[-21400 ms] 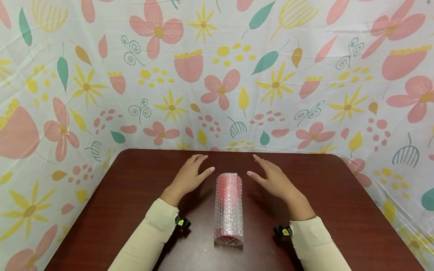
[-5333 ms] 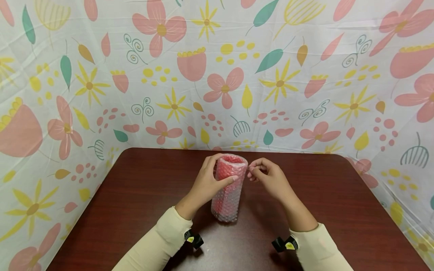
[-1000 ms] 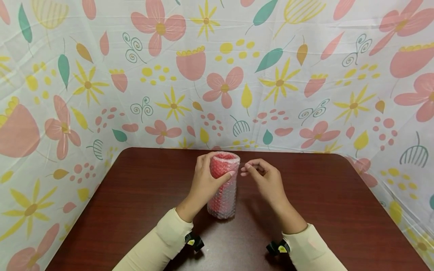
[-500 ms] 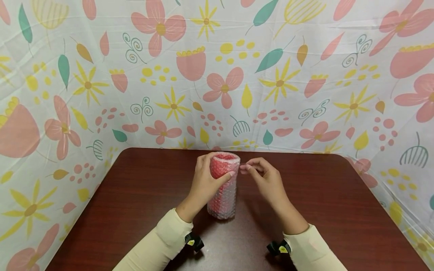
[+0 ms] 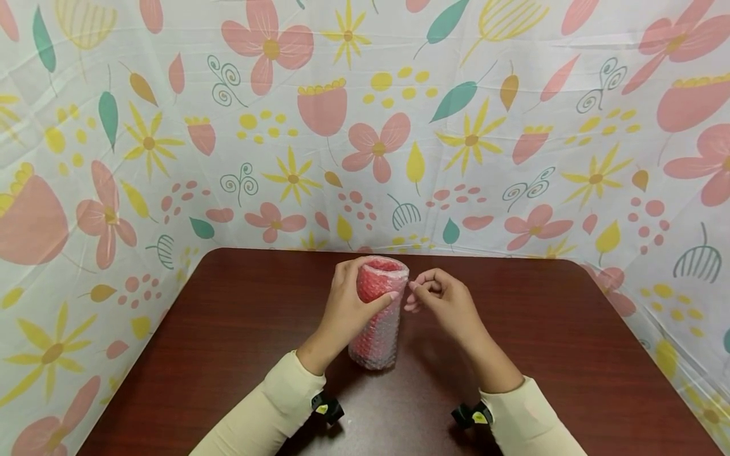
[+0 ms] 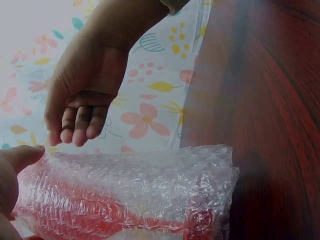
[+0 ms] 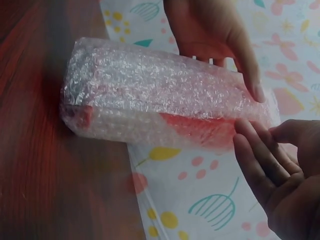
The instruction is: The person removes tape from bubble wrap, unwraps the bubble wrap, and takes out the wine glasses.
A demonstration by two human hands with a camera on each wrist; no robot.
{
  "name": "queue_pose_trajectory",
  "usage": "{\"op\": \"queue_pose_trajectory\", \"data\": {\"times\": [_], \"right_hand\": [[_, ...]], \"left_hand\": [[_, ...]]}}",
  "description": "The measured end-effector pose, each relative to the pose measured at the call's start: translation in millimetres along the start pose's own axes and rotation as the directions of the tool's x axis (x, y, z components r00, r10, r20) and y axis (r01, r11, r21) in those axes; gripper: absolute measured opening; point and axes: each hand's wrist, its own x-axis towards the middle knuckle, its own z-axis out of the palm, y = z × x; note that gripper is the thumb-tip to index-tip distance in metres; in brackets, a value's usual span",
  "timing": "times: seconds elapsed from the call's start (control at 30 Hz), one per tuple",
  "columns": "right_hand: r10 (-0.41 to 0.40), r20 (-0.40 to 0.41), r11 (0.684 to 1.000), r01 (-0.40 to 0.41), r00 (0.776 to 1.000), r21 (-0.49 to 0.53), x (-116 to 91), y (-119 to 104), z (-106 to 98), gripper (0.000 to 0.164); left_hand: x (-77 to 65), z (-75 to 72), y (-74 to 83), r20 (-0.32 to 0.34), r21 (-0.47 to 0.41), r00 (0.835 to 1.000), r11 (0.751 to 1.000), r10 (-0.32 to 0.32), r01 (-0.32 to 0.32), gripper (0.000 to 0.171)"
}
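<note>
Cylinder (image 5: 380, 326), bubble-wrapped, is clamped by left hand (image 5: 349, 304), presumably for steadiness; whether right hand (image 5: 448, 304) alongside pinches anything is unclear.

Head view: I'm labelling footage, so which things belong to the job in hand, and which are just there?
Job, apparently:
bubble-wrapped cylinder;
left grip, around it;
right grip, beside its upper end, contact unclear.

Just there:
table, beneath;
floral cloth, behind;
wrist cameras, worn.

Glare on tabletop (image 5: 399, 434), wrist views hazy
</note>
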Motion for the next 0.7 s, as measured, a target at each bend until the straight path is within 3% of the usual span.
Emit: {"op": "queue_pose_trajectory", "data": {"times": [0.37, 0.57, 0.7], "right_hand": [[-0.058, 0.052, 0.993, 0.063, 0.997, -0.104, 0.1, -1.3, -0.7, 0.011], [-0.109, 0.07, 0.963, 0.122, 0.992, -0.241, -1.3, -3.5, -2.5, 0.012], [-0.064, 0.062, 0.966, 0.078, 0.996, -0.245, -2.3, -5.7, -5.0, 0.013]], "left_hand": [[-0.6, 0.5, 1.5, 0.005, 0.014, 0.999, 0.999, 0.048, -0.048, 0.076], [-0.8, 0.3, 0.6, 0.007, 0.007, 0.999, 0.999, 0.048, -0.048, 0.076], [-0.7, 0.9, -1.1, 0.001, 0.011, 0.999, 0.999, 0.039, -0.039, 0.075]]}}
